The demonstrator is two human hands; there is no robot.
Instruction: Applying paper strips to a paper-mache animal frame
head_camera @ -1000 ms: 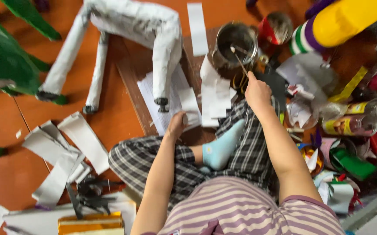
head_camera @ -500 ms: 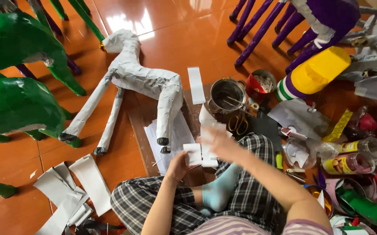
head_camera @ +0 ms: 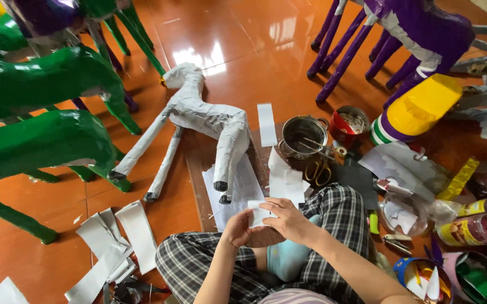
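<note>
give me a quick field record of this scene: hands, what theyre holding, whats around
setting: person seated cross-legged on a glossy orange floor
left hand: holds one edge of a small white paper piece
right hand: grips the same paper piece from the other side
in front: white paper-covered animal figure lying on its side
to the left: green animal figures, white paper strips
to the right: metal pot, yellow-handled scissors, purple figures, jars and clutter

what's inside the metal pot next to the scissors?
Inside the metal pot a thin metal handle leans across the rim, toward the scissors. The bottom looks dark; any contents there are not discernible.
</note>
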